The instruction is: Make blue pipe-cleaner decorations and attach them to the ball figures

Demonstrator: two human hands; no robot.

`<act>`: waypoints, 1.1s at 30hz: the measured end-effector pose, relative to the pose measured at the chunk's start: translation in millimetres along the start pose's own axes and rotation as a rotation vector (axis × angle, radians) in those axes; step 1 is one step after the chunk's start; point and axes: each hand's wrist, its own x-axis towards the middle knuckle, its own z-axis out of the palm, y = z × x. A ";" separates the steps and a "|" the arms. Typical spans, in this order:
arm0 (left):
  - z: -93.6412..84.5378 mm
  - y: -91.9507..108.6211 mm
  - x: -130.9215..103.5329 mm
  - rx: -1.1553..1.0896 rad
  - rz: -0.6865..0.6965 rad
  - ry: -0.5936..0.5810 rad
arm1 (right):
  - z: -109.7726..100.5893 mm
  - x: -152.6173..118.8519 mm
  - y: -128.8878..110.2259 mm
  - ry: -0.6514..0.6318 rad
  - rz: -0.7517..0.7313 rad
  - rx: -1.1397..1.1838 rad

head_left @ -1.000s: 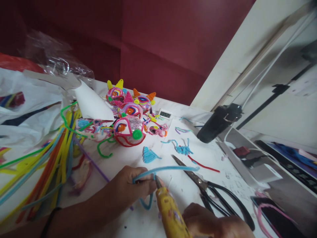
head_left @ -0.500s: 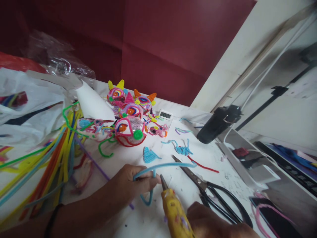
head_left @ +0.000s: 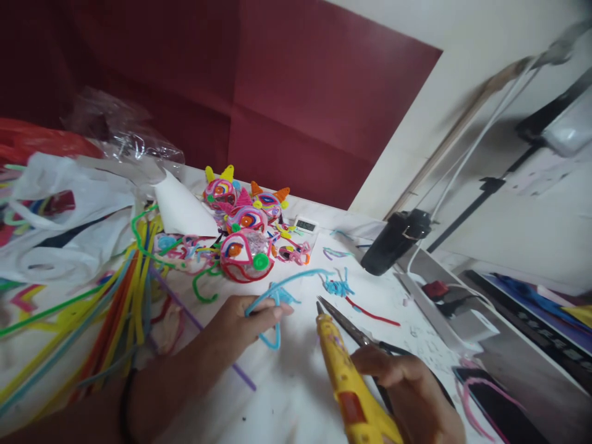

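Note:
Between the thumb and fingers of my left hand (head_left: 250,324) is a bent light-blue pipe cleaner (head_left: 300,275), one end looping below the hand and the other reaching up to the right. My right hand (head_left: 411,388) grips a yellow hot glue gun (head_left: 345,382), its dark nozzle pointing up and away, apart from the pipe cleaner. Behind the glue gun lie black-handled scissors (head_left: 346,324), partly covered by my right hand. A small blue coiled piece (head_left: 283,295) sits just beyond my left fingers. Farther off is a blue wound piece (head_left: 338,285) beside a red pipe cleaner (head_left: 374,317).
Several colourful decorated balls (head_left: 247,256) with eye patterns stand at the back, near a small digital display (head_left: 306,225). Loose pipe cleaners (head_left: 115,296) and a white plastic bag (head_left: 69,216) fill the left. At right are a black cylinder (head_left: 393,243) and a phone (head_left: 490,401).
The glue gun has moved right, away from the pipe cleaner, and more of it shows. My left hand, still holding the pipe cleaner, has risen slightly in view. The camera view has shifted a little.

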 end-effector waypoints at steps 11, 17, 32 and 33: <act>-8.9 22.0 -12.8 -0.002 0.114 0.123 | 15.7 15.3 -12.8 -0.366 -0.139 -0.605; -4.9 26.6 -22.1 -0.026 0.192 0.074 | 30.4 26.1 -31.5 -0.317 -0.057 -0.498; -4.9 23.1 -20.9 -0.068 0.179 -0.004 | 86.7 83.1 -44.6 0.078 0.422 0.495; -4.4 24.5 -20.7 -0.080 0.186 -0.022 | 84.8 83.4 -43.3 0.108 0.433 0.463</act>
